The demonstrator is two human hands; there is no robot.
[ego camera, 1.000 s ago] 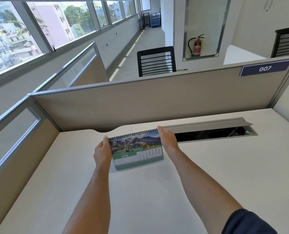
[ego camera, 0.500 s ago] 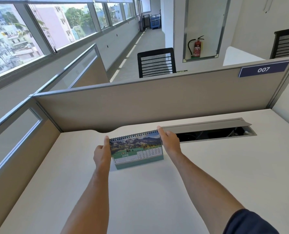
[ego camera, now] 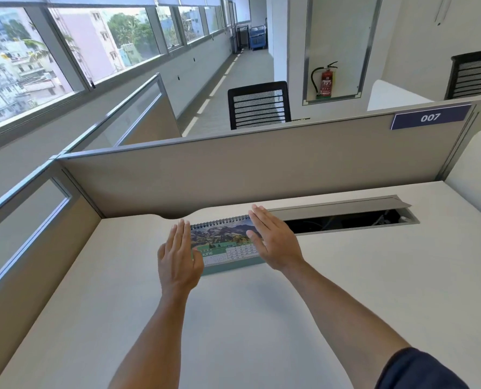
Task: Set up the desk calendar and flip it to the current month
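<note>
A spiral-bound desk calendar (ego camera: 224,242) stands upright on the white desk (ego camera: 261,318), near its far edge. Its front page shows a mountain landscape above a green band reading JUNE and a date grid. My left hand (ego camera: 179,256) hovers flat in front of the calendar's left end, fingers extended, holding nothing. My right hand (ego camera: 274,241) hovers flat in front of its right end, also holding nothing. Both hands cover the calendar's side edges, so I cannot tell whether they touch it.
An open cable tray (ego camera: 343,220) with a raised grey lid sits in the desk just right of the calendar. Beige partition panels (ego camera: 247,169) close the desk at the back and left. A black chair (ego camera: 259,105) stands beyond the partition.
Both hands have let go of the calendar's sides and pulled back with the fingers spread flat. The calendar stays standing in the same place.
</note>
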